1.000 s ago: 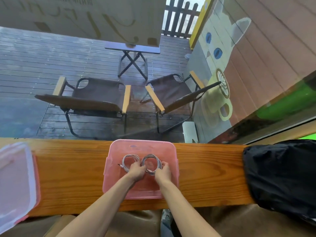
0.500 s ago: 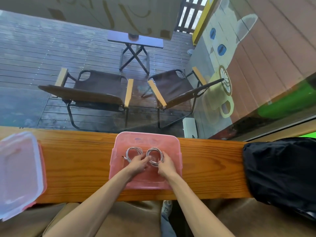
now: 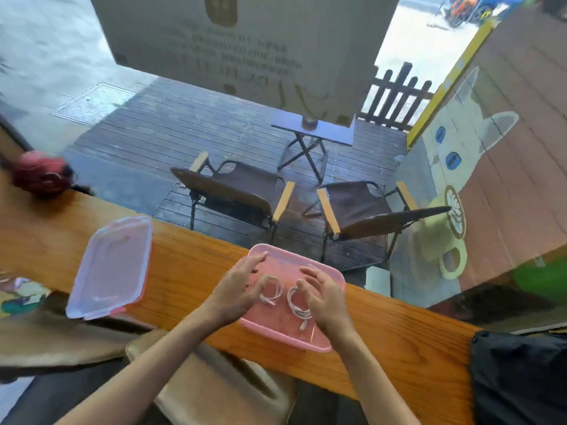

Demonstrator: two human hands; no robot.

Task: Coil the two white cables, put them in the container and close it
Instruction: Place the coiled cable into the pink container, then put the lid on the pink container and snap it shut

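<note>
Two coils (image 3: 285,294) lie in the box (image 3: 319,337); your open left hand (image 3: 236,291) and right hand (image 3: 323,297) hover above, lid (image 3: 112,268) at 9 o'clock.

Both bare forearms reach fwd. L hand (image 3: 237,288) & R hand (image 3: 322,294) hover side by side, fingers spread, gripping nothing.

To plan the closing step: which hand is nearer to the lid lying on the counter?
Left. The left hand is over the pink container, on the side facing the lid. The right hand is over the container's far side, farther from the lid.
</note>
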